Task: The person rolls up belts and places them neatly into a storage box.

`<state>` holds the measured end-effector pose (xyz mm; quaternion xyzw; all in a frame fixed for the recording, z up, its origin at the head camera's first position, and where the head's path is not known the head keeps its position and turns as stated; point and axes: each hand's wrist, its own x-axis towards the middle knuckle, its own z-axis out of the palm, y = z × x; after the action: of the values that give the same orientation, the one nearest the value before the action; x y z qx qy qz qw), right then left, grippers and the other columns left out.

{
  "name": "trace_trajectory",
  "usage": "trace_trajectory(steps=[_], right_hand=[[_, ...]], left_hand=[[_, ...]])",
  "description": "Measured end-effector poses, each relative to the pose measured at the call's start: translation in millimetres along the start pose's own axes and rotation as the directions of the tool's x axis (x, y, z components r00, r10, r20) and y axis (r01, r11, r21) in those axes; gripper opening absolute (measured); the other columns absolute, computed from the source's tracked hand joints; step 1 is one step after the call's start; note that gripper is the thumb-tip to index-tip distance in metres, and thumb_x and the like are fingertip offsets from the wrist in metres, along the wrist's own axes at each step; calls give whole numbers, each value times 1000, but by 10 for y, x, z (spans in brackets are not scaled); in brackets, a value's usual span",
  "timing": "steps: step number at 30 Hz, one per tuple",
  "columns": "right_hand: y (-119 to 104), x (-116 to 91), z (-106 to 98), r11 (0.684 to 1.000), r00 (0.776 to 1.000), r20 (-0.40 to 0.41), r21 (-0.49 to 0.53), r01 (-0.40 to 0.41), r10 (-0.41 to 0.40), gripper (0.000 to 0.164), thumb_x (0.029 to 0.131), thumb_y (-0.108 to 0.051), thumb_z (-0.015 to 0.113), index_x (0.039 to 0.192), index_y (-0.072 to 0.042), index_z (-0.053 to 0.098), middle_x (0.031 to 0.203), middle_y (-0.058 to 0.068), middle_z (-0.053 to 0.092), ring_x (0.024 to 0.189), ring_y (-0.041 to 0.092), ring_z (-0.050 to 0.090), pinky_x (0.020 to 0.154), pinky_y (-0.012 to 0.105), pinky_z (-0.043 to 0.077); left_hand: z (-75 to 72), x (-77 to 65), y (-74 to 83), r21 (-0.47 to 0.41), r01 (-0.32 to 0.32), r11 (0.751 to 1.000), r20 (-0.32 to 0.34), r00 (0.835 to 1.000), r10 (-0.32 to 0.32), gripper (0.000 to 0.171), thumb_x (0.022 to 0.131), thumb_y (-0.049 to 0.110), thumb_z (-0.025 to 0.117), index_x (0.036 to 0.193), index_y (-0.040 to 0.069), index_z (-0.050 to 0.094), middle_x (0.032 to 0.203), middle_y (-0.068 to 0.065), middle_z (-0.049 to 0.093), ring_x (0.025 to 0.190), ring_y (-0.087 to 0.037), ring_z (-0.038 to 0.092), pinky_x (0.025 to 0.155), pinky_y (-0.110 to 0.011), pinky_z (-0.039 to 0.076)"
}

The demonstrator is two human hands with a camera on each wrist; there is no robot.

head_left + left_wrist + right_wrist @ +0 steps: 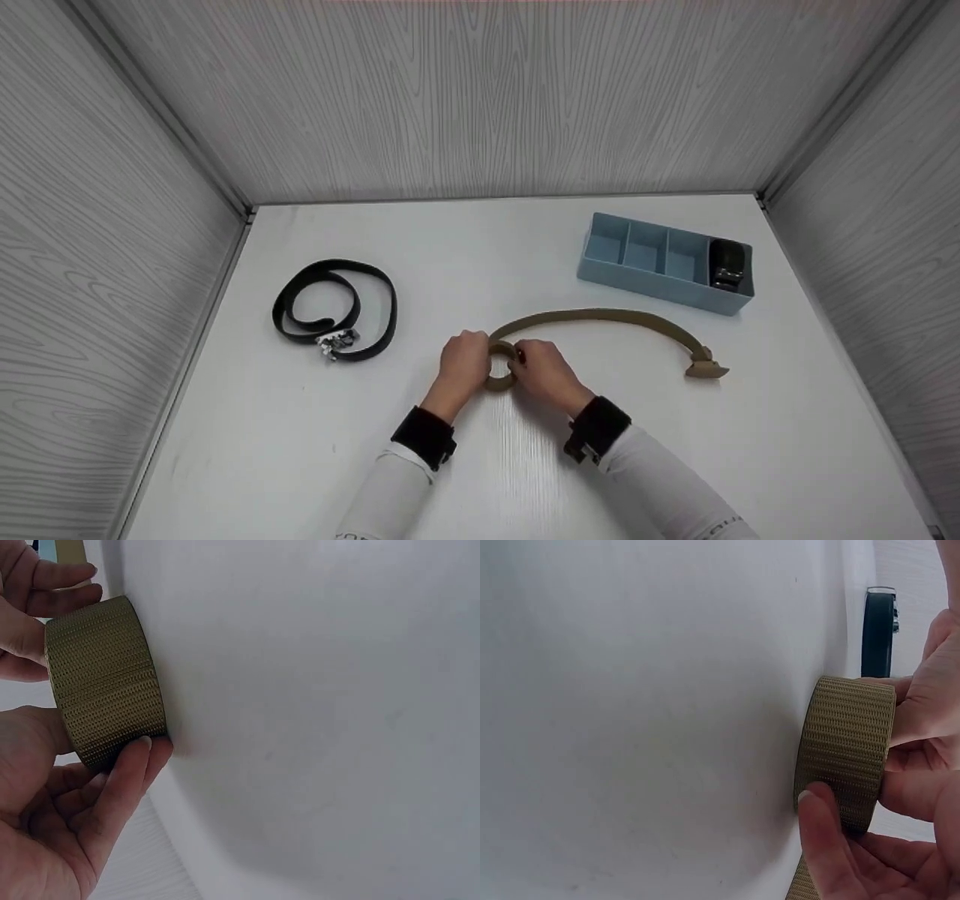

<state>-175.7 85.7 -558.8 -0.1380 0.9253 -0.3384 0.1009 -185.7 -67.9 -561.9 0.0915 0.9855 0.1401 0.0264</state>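
Note:
Between both hands a tan woven webbing belt is wound into a round coil that stands on its edge on the white table. My left hand holds the coil's left side, thumb inside the ring and fingers along the outer face. On the opposite side, my right hand pinches the coil with fingertips against its ribbed surface. From the coil, the loose length of belt arcs away to the right and finishes at a tan buckle lying on the table.
A black belt with a silver buckle lies loosely looped at the left. Behind the right hand sits a blue divided tray, with a rolled black belt in its rightmost compartment. Grey wood-grain panels enclose the table's back and sides.

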Motion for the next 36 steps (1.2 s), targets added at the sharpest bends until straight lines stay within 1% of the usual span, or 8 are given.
trace_trajectory(steps=[8, 14, 17, 19, 23, 27, 32, 36], right_hand=[[64, 28, 2, 997, 997, 0, -28, 74, -74, 17, 95, -7, 62, 110, -4, 69, 98, 7, 69, 81, 18, 61, 71, 36, 50], [234, 32, -115, 963, 970, -180, -244, 117, -164, 42, 93, -9, 66, 133, -4, 56, 132, 15, 53, 82, 29, 65, 65, 41, 52], [381, 83, -221, 942, 962, -176, -303, 147, -207, 46, 92, -3, 66, 136, -1, 53, 128, 18, 54, 81, 31, 65, 66, 41, 53], [482, 117, -295, 943, 971, -138, -298, 147, -195, 37, 93, -1, 62, 130, 0, 57, 117, 17, 58, 89, 31, 64, 72, 40, 53], [639, 153, -421, 965, 986, -85, -231, 124, -147, 17, 97, 0, 57, 112, 2, 64, 104, 15, 58, 98, 30, 61, 83, 40, 50], [716, 150, -478, 967, 984, -88, -216, 135, -157, 14, 96, -1, 58, 108, 2, 66, 101, 13, 58, 95, 28, 61, 82, 39, 50], [607, 112, -439, 952, 973, -124, -264, 157, -195, 24, 94, -2, 63, 117, 2, 63, 115, 15, 56, 98, 28, 63, 80, 38, 52], [359, 76, -314, 965, 978, -123, -225, 138, -169, 30, 95, -17, 66, 118, 1, 60, 114, 14, 56, 88, 25, 63, 73, 38, 52]], left_hand=[[8, 6, -9, 12, -21, 1000, 15, 1000, 21, 8, 88, 3, 64, 83, 3, 72, 77, -11, 69, 68, -26, 67, 58, -38, 52], [24, 9, -44, 21, -30, 999, -10, 999, 30, 11, 87, 0, 64, 78, 3, 70, 74, -12, 68, 67, -28, 66, 58, -40, 52], [21, 11, -80, 4, -32, 999, -16, 999, 32, 12, 86, -2, 62, 78, 2, 69, 73, -12, 68, 67, -27, 66, 58, -39, 52], [16, 12, -116, -12, -13, 1000, -27, 1000, 12, 11, 85, -3, 62, 78, 1, 70, 74, -13, 68, 68, -28, 67, 58, -39, 52], [-6, 16, -185, -63, 66, 996, -58, 996, -69, 11, 85, -5, 61, 79, -1, 69, 75, -16, 68, 70, -29, 68, 60, -40, 53], [-14, 21, -196, -117, 132, 984, -65, 988, -141, 10, 85, -7, 61, 80, -1, 68, 76, -16, 69, 70, -28, 69, 59, -38, 53], [24, -2, -89, -130, 147, 981, -55, 986, -155, 7, 84, -6, 62, 85, -2, 68, 79, -17, 69, 72, -29, 69, 58, -36, 53], [65, -25, 17, -138, 110, 984, -61, 991, -119, 5, 82, -4, 64, 86, -2, 66, 80, -19, 68, 74, -32, 69, 59, -38, 53]])
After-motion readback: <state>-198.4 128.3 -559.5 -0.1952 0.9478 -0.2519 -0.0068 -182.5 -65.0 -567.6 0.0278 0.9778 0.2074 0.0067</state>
